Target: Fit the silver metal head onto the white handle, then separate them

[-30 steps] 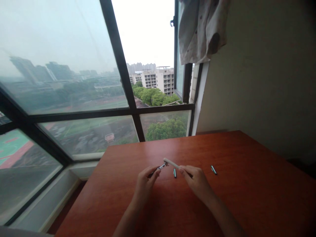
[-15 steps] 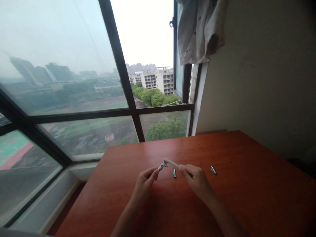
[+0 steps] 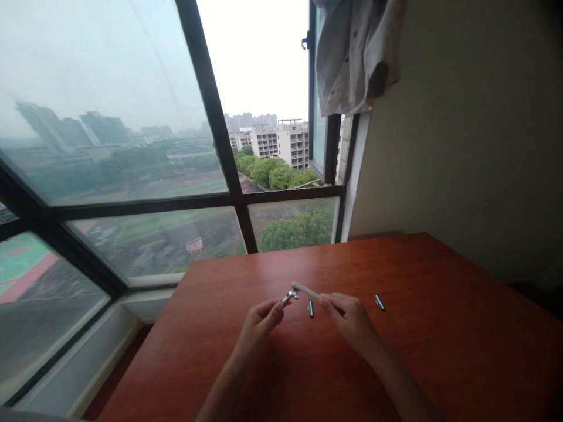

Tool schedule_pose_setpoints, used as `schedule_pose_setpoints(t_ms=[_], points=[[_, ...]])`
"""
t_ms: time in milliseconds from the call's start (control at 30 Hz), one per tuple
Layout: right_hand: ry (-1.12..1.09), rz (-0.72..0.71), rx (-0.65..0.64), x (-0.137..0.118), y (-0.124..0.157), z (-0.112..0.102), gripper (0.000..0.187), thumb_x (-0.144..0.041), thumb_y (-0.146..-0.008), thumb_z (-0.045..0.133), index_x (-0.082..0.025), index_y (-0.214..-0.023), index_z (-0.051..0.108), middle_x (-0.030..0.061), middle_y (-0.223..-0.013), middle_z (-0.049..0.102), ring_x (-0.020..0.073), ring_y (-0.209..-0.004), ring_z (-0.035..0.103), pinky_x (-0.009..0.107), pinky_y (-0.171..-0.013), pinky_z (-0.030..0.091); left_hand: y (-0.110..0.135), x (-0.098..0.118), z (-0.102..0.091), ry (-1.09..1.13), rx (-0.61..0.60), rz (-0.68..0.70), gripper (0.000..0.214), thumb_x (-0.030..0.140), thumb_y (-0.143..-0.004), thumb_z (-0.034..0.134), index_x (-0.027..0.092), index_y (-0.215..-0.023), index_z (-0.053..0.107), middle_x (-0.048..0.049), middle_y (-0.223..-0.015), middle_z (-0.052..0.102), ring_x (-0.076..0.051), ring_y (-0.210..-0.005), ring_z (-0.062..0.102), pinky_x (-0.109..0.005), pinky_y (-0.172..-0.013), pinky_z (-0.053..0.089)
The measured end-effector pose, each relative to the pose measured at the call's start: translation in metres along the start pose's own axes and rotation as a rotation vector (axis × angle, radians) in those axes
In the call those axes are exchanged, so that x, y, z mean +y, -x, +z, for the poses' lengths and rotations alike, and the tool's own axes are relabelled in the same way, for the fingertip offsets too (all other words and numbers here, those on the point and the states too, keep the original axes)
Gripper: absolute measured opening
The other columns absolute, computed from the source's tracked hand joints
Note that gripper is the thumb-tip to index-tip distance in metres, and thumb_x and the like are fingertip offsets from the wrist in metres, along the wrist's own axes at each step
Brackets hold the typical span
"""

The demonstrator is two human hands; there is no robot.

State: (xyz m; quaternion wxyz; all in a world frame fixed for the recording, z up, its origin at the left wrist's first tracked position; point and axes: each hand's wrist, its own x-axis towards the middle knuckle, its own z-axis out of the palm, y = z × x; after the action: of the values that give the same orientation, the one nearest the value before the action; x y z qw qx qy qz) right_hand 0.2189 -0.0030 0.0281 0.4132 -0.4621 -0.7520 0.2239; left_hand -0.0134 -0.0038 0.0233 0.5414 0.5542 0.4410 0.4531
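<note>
Window panes (image 3: 145,234) stand far left of the nearer dark strip (image 3: 310,309), which lies on the table (image 3: 229,287). Left of that strip, the left hand (image 3: 258,322) pinches a silver-headed handle (image 3: 287,298); whether its head touches the pale stick (image 3: 307,291) above the strip is unclear. Right of the strip, the right hand (image 3: 350,316) grips the stick's other end. Farther right lies a second strip (image 3: 379,302).
</note>
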Motion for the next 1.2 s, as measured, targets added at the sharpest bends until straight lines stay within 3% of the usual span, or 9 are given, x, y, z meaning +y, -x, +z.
schedule_pose_setpoints(t_ms=[100, 333, 500, 1200], points=[[-0.018, 0.014, 0.015, 0.0009, -0.0004, 0.0005, 0.042, -0.042, -0.095, 0.039, -0.017, -0.086, 0.071, 0.0064, -0.075, 0.068, 0.0179, -0.067, 0.060, 0.025, -0.063, 0.042, 0.0007, 0.0011, 0.0015, 0.022, -0.007, -0.010, 0.051, 0.052, -0.079, 0.060, 0.007, -0.102, 0.070, 0.0044, -0.058, 0.035, -0.009, -0.053, 0.028, -0.022, -0.050, 0.019], [-0.022, -0.006, -0.038, -0.0014, 0.0002, 0.0004, 0.042, -0.042, -0.094, 0.039, -0.017, -0.080, 0.071, 0.0048, -0.072, 0.068, 0.0168, -0.064, 0.059, 0.024, -0.059, 0.041, -0.0014, 0.0004, -0.0002, 0.055, 0.109, 0.007, 0.052, 0.052, -0.080, 0.059, 0.007, -0.104, 0.068, 0.0052, -0.056, 0.035, -0.009, -0.051, 0.029, -0.023, -0.049, 0.020], [-0.037, 0.013, 0.012, -0.0035, 0.0006, -0.0006, 0.041, -0.042, -0.094, 0.040, -0.018, -0.083, 0.071, 0.0053, -0.075, 0.069, 0.0183, -0.068, 0.061, 0.025, -0.061, 0.042, -0.0017, 0.0014, 0.0009, 0.051, 0.116, -0.003, 0.054, 0.055, -0.078, 0.059, 0.007, -0.102, 0.068, 0.0055, -0.056, 0.034, -0.008, -0.051, 0.028, -0.023, -0.048, 0.019], [0.005, -0.011, -0.027, -0.0018, 0.0003, -0.0023, 0.042, -0.041, -0.095, 0.039, -0.017, -0.083, 0.071, 0.0033, -0.069, 0.065, 0.0159, -0.063, 0.058, 0.024, -0.058, 0.039, 0.0006, 0.0036, 0.0027, 0.043, 0.033, -0.014, 0.053, 0.053, -0.078, 0.060, 0.007, -0.103, 0.069, 0.0055, -0.056, 0.033, -0.008, -0.051, 0.026, -0.022, -0.049, 0.017]])
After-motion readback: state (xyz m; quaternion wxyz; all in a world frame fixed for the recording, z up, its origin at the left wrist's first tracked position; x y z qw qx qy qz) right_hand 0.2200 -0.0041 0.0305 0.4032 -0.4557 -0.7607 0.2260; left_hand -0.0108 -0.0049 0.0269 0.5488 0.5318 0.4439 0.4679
